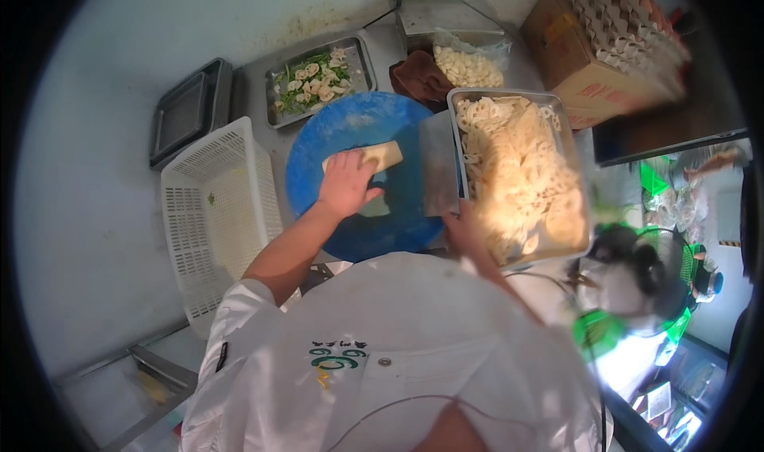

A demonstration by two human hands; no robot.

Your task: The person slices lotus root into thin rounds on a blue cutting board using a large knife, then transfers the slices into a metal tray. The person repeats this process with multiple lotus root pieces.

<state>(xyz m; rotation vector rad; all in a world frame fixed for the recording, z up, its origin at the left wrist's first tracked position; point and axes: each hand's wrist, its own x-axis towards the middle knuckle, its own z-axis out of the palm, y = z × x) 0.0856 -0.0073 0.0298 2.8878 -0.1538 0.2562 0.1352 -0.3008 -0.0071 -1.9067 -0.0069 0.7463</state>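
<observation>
A peeled, pale lotus root piece lies on a round blue cutting board. My left hand rests over its left end, fingers closed on it and pressing it to the board. In my right hand is a cleaver, gripped near the board's right edge. Its broad grey blade stands over that edge, apart from the lotus root. My right fingers are partly hidden around the handle. Beside the blade, a metal tray is heaped with sliced lotus root.
To the left stands a white plastic basket, with stacked dark trays behind it. A metal tray of greens and slices sits behind the board. Farther right are a bag of pale peeled pieces and a cardboard box under egg trays.
</observation>
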